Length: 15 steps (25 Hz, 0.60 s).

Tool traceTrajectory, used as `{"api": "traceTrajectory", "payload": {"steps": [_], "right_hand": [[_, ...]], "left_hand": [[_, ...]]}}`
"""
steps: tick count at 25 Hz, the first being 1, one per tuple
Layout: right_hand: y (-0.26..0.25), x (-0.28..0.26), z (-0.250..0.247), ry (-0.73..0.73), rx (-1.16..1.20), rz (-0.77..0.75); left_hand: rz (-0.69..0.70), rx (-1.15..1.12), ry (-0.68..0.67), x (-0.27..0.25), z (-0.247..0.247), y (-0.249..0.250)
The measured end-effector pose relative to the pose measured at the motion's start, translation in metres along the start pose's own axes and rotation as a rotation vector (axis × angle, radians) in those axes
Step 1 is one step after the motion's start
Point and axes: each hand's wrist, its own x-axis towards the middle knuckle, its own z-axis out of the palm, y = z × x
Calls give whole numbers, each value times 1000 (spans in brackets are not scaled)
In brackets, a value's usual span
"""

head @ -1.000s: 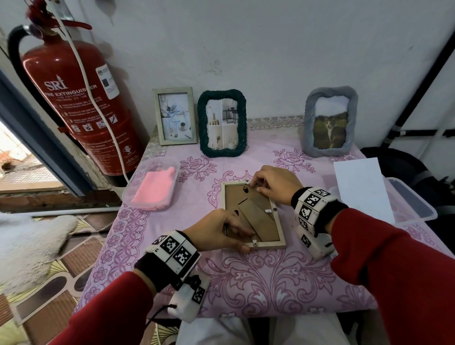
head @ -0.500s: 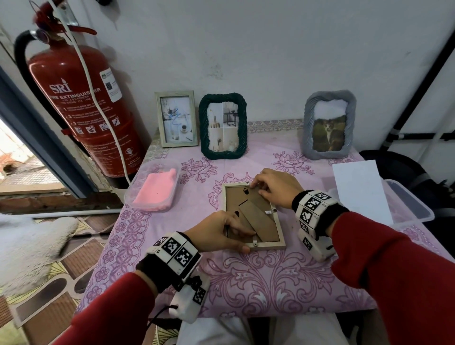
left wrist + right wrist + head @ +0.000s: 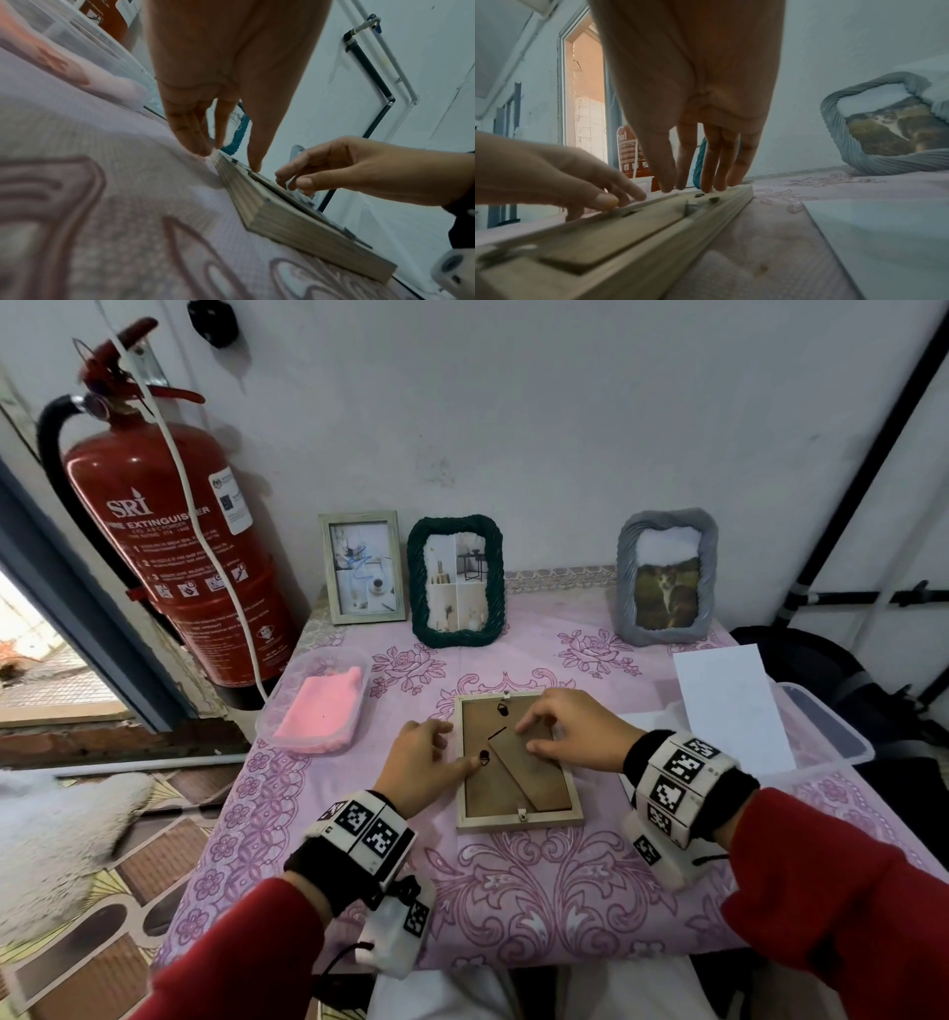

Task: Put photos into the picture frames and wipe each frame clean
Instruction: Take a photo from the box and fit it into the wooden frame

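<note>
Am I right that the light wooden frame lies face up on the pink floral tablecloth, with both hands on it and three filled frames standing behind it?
Not quite: the light wooden frame lies face down on the pink floral tablecloth, brown backing board and stand showing. The head view shows it. The left hand and right hand are on it, and three filled frames stand behind.

- Tablecloth (image 3: 539, 891): pink with purple floral scrolls.
- Face-down frame (image 3: 518, 821): pale wood, brown backing.
- Rope frame (image 3: 417, 588): dark green.
- Ruffled frame (image 3: 624, 588): grey.
- Cloth (image 3: 321, 711): pink.
- Fire extinguisher (image 3: 154, 546): red.
- Sleeves (image 3: 847, 891): red.
</note>
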Motion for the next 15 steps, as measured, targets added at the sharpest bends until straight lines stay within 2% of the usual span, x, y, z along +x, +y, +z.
{"api": "traceTrajectory", "payload": {"steps": [2,5,12,15], "right_hand": [[-2,-2,2,-39,4,-3],[-2,-5,3,-70,-4,11],[-3,-8,5,-43,38,55],[-2,-10,6,-17,97,71]], "left_hand": [[-46,78,-36,-2,3,0],[-50,75,-44,-3,5,1],[-51,-79,-98,1,5,-4],[-51,-210,-59,-1,7,-3]]}}
